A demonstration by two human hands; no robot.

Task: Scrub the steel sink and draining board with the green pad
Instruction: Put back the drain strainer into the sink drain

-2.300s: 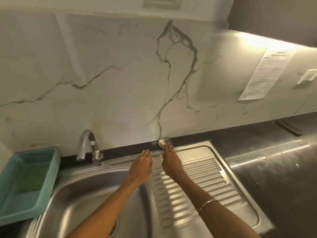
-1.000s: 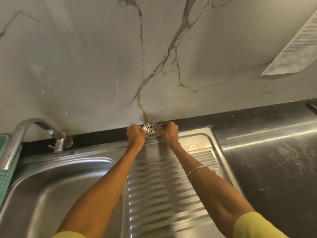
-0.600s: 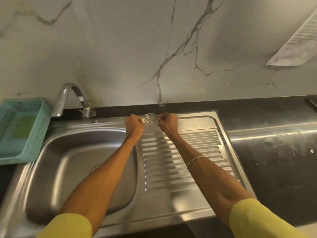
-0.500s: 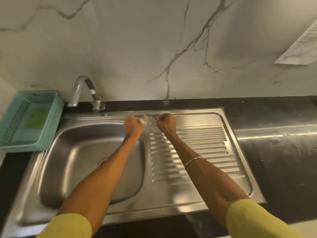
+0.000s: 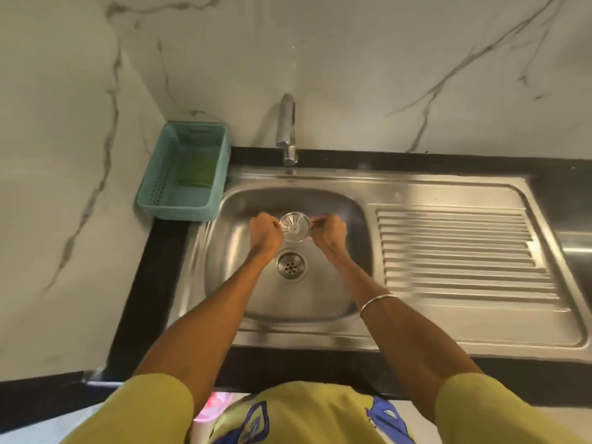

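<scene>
Meanwhile, left hand (image 5: 264,232) and right hand (image 5: 330,230) pinch a strainer (image 5: 295,226) above the drain (image 5: 291,266); a slip could drop it. The pad (image 5: 196,176) lies in the basket (image 5: 150,200).

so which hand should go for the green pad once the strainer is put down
Left, probably. The green pad lies in the teal basket left of the sink, on the side of the left hand. The right hand would have to cross over. Both now hold the strainer.
</scene>
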